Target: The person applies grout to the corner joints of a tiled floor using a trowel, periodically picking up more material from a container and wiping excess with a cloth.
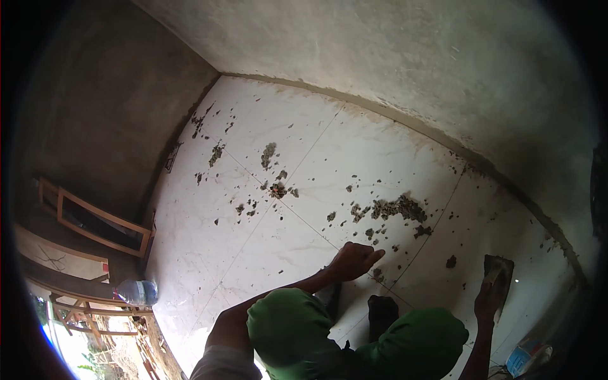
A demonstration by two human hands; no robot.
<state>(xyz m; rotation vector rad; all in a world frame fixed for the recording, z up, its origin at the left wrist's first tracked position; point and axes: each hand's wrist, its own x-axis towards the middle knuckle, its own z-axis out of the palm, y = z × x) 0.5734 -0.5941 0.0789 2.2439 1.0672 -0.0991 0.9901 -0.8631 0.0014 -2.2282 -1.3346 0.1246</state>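
Observation:
I crouch over white floor tiles (pixel 285 240), my green-clad knees (pixel 411 342) at the bottom of the view. My left hand (pixel 356 259) is just above the tiles near the middle, fingers mostly curled; what they hold, if anything, is hidden. Scattered clumps of dark mortar (pixel 399 208) lie beyond it. At the right, my right hand (pixel 487 294) grips a mortar-stained trowel (pixel 498 269), held low over the floor.
Grey plastered walls (pixel 380 38) meet behind the tiles. At the left are wooden frames (pixel 60 209), a large clear plastic bottle (pixel 136 292) and a bright opening with timber. A blue-labelled bucket (pixel 525 358) sits at the lower right.

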